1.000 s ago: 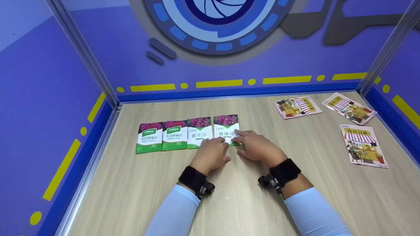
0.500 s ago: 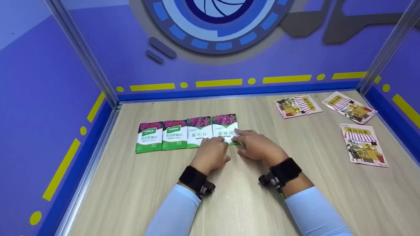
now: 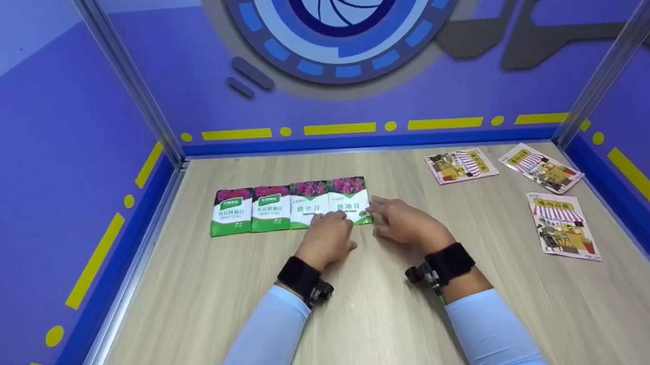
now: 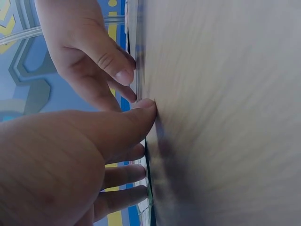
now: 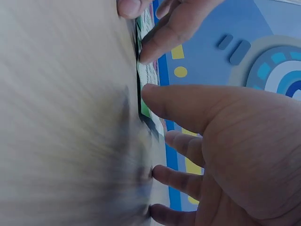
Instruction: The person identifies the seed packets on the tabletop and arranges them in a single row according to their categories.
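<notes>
Several flower seed packets lie side by side in a row at the table's middle left in the head view. The two left ones, a far-left seed packet and its neighbour seed packet, show red-pink blooms. Two more, an inner-right seed packet and a rightmost seed packet, carry tall pink flower spikes. My left hand rests its fingertips on the lower edge of these two, covering part of them. At the rightmost packet's right edge is my right hand, fingers spread, holding nothing.
On the right lie three packets with a striped-awning picture: a back packet, a corner packet and a front packet. Purple-blue panels wall in the wooden table at the back and sides.
The rightmost seed packet has slid left, closing the gap to its neighbour. My right hand has since drawn slightly right, off its face. The left hand has stayed in place.
</notes>
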